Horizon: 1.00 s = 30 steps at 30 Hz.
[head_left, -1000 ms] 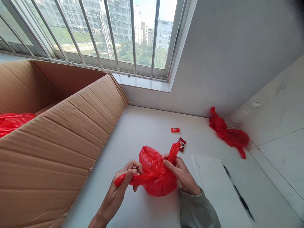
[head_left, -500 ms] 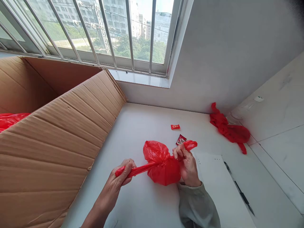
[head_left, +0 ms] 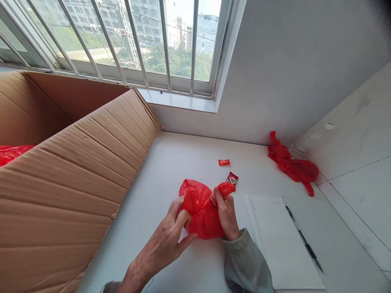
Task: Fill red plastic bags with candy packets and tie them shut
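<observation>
A small red plastic bag (head_left: 201, 207), bulging and twisted at the top, sits on the white table (head_left: 195, 162) between my hands. My left hand (head_left: 171, 240) presses against the bag's left side, fingers curled on the plastic. My right hand (head_left: 224, 211) pinches the bag's right handle strip, which pokes up above its fingers. Two small red sweet packets lie just beyond: one (head_left: 232, 178) right behind my right hand, another (head_left: 224, 162) farther back.
A large open cardboard box (head_left: 76, 171) fills the left, with red plastic (head_left: 10, 154) inside. A crumpled red bag (head_left: 291, 167) lies at the back right by the wall. A white sheet (head_left: 281, 240) and a black pen (head_left: 304, 244) lie to the right.
Both hands pulled the bag's two handle strips apart, then came back together. My left hand let go of the left strip and now rests against the bag's side.
</observation>
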Each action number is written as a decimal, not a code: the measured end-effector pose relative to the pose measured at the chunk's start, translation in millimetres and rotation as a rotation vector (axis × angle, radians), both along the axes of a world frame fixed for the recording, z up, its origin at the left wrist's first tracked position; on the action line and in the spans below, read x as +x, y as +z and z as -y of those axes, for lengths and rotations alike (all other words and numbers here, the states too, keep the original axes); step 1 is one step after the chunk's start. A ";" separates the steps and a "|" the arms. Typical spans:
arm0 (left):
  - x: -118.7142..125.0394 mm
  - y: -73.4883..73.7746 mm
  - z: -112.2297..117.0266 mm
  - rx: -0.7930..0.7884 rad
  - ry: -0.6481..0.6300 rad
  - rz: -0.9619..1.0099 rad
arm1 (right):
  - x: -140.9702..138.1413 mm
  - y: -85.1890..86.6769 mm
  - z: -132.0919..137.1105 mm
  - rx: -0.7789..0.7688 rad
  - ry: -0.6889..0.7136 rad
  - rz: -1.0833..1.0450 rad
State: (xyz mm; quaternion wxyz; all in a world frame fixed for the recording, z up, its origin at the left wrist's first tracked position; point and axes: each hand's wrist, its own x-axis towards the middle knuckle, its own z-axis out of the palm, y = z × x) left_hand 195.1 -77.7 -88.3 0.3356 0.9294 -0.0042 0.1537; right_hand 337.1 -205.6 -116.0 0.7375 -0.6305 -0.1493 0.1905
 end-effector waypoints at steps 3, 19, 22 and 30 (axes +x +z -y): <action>-0.4 -22.5 -0.4 0.094 0.138 0.101 | 8.1 -5.1 3.7 0.060 -0.052 -0.067; 22.6 -27.4 10.7 -0.027 -0.001 0.246 | 4.1 4.1 7.6 -0.118 0.203 0.248; 22.2 -27.4 13.3 -0.065 -0.007 0.251 | 5.8 0.2 2.3 -0.168 0.215 0.346; 24.5 -12.1 15.0 0.022 -0.159 0.320 | -5.5 4.1 -11.5 -0.192 0.260 0.418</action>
